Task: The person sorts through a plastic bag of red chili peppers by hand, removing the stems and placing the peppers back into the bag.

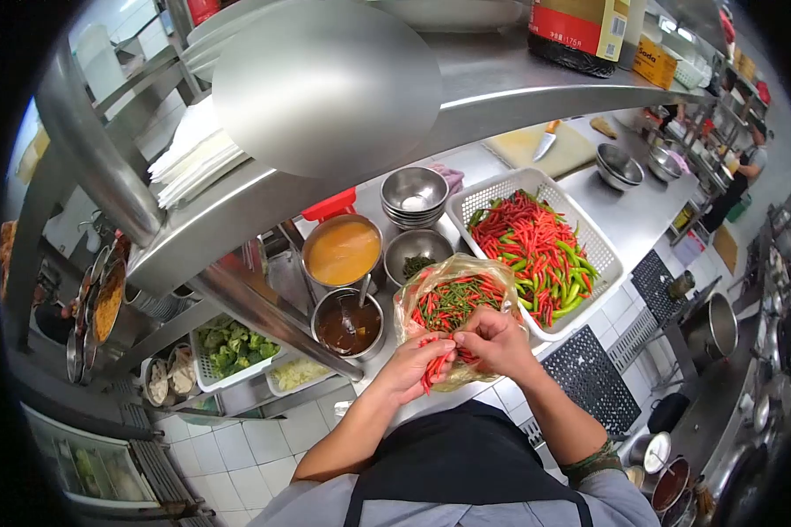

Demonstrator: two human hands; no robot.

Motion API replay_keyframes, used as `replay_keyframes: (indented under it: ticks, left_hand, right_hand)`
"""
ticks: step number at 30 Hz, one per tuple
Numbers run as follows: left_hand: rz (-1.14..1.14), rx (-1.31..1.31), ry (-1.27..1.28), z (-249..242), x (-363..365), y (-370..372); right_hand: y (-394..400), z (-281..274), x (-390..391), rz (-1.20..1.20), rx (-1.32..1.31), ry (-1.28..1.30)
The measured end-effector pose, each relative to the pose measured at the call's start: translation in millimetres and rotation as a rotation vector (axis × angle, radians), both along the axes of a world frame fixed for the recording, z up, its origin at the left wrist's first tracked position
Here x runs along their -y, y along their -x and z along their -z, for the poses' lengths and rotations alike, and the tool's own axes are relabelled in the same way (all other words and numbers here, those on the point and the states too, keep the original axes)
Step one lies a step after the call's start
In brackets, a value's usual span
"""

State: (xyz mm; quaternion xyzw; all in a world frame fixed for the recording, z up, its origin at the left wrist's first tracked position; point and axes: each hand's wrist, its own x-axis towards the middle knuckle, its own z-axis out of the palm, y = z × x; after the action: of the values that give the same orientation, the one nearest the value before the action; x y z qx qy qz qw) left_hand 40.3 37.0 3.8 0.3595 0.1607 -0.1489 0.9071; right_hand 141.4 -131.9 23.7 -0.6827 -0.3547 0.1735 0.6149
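Several red chili peppers are held in my left hand, its fingers closed round them and their tips poking out below. My right hand meets it, thumb and forefinger pinched together at the left fingertips; what lies in that pinch is too small to make out. Both hands are over the near side of a clear plastic bag full of red chilies with green stems. Just behind and right of the bag stands a white perforated basket heaped with red and green chilies.
Left of the bag are a pot of orange liquid, a pot of dark sauce and stacked metal bowls. A knife lies on a cutting board. A steel shelf overhangs the counter. Another person stands far right.
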Motion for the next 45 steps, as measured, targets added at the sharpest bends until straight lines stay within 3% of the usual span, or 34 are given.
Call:
replay_keyframes:
  ticks: [1,4,9,12,17,24,28,30,33,37,40,44,45]
  left_hand:
    - [-0.005,0.0,0.021,4.3,-2.2,-0.3]
    - [-0.014,-0.007,0.086,9.9,-2.0,1.0]
    - [-0.102,-0.032,0.193,-4.8,-4.2,1.7]
    - [-0.135,-0.005,0.177,-19.8,-6.9,-3.3]
    - [-0.163,0.05,0.054,-35.9,7.3,-41.6]
    - [-0.013,0.075,-0.027,-41.8,55.9,-167.7]
    - [0.055,0.043,-0.061,-28.1,89.4,-250.9]
    - [0.057,-0.024,-0.159,-26.1,104.3,-279.7]
    - [0.086,-0.009,-0.102,2.4,112.5,-316.5]
    - [0.056,-0.126,-0.341,7.0,123.4,-335.4]
    - [0.014,-0.103,-0.813,19.9,137.5,-344.6]
    - [0.307,0.676,-1.818,64.4,139.4,-346.7]
    - [0.3,0.711,-1.804,56.4,153.4,-333.8]
  right_hand:
    - [4.1,-3.2,-3.3,0.094,0.257,0.087]
    - [6.9,-8.0,-15.1,0.325,0.684,0.108]
    - [-9.4,9.1,-6.8,0.342,0.45,0.37]
    - [-2.9,23.0,4.9,0.351,0.355,0.311]
    - [5.3,37.5,13.5,0.335,0.476,0.332]
    - [-18.7,47.8,26.7,0.061,0.485,0.175]
    - [-39.0,38.6,48.7,-0.103,0.249,0.035]
    - [-52.5,38.2,67.3,-0.106,0.198,-0.049]
    - [-80.6,43.1,97.3,-0.051,0.166,-0.108]
    - [-128.0,59.7,143.7,0.142,0.117,-0.076]
    - [-157.2,70.4,173.2,0.315,0.125,0.004]
    - [-188.1,78.6,188.6,0.495,0.22,0.074]
    - [-192.4,81.5,187.1,0.494,0.201,0.069]
